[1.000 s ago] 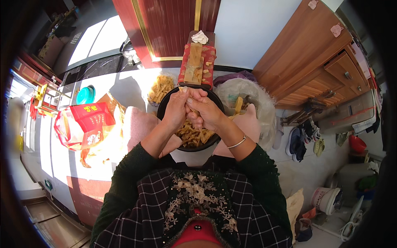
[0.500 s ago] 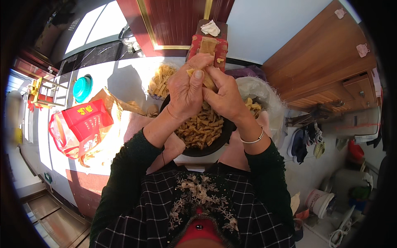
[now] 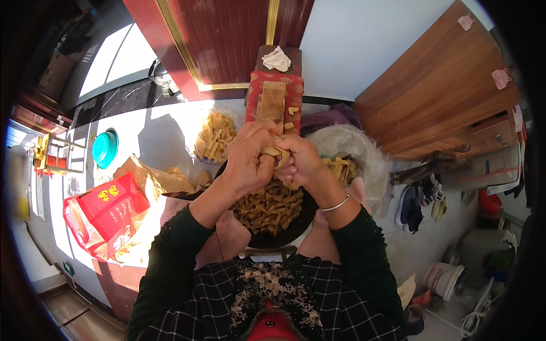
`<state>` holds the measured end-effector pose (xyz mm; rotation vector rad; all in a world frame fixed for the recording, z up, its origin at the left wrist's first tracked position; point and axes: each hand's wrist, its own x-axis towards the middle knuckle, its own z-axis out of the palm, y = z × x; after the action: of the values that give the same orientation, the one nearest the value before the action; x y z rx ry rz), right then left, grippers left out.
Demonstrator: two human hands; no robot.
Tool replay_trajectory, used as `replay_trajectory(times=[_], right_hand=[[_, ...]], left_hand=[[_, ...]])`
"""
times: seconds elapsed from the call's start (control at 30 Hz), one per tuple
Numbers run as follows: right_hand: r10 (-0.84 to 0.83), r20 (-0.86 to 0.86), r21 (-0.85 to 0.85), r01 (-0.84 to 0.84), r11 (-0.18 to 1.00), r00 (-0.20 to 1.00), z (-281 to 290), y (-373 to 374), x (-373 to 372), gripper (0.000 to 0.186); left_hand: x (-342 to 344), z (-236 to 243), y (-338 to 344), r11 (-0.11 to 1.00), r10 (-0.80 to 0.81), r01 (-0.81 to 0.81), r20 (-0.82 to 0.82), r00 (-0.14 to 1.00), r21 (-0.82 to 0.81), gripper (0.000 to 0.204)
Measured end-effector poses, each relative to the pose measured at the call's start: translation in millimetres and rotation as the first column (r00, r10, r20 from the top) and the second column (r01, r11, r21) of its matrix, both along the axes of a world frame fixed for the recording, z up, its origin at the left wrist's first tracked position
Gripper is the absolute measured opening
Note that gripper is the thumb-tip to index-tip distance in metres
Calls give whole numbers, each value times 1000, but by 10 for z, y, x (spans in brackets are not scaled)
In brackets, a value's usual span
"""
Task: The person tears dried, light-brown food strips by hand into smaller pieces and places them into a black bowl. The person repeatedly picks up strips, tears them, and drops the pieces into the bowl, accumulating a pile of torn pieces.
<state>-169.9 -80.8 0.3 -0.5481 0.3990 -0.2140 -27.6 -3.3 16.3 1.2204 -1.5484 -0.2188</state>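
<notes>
Pale floor (image 3: 369, 256) spreads around the person, with strong sunlight on its left part; at the far side stand a dark red door (image 3: 222, 45), a white wall (image 3: 352, 42) and a brown cabinet (image 3: 421, 85). Before the door is a bench with a red cloth (image 3: 257, 85) on it; on this cloth lies a wooden block (image 3: 273, 99), and behind it, on the bare end of the bench, is a crumpled white tissue (image 3: 277, 59).

Both hands are near each other above the far part of a black tub (image 3: 273, 241), which sits between the knees and contains many cut brownish pieces (image 3: 267, 210). Left hand (image 3: 249, 156) has its fingers curled in, and right hand (image 3: 301, 159) is bent in the same manner, with a bracelet (image 3: 336, 203) on its wrist. Between them they grip a yellowish strip (image 3: 276, 152), of which only the middle is visible; the fingers leave almost no gap around it. Whether the fingertips touch each other, I cannot tell.

To the left of the tub is a bag of strips (image 3: 216, 136); to the right, a clear plastic bag (image 3: 352, 142) with more strips inside. Farther left are a red bag (image 3: 108, 207) and a teal basin (image 3: 105, 148).
</notes>
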Motion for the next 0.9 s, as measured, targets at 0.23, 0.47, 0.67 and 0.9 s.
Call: replay_trajectory(times=[0.23, 0.47, 0.67, 0.9], right_hand=[[-238, -176, -854, -28, 520, 955, 14, -39, -18, 13], [-38, -83, -568, -16, 823, 996, -159, -145, -127, 17], [-30, 61, -252, 45, 967, 998, -219, -116, -95, 22], [-187, -66, -606, 109, 788, 980, -278, -47, -24, 19]], left_hand=[[69, -254, 19, 962, 72, -4, -237, 969, 273, 3], [188, -294, -71, 826, 208, -13, -284, 936, 564, 8], [254, -361, -61, 915, -30, 120, -233, 972, 385, 19], [372, -248, -82, 693, -228, 456, -430, 874, 558, 30]])
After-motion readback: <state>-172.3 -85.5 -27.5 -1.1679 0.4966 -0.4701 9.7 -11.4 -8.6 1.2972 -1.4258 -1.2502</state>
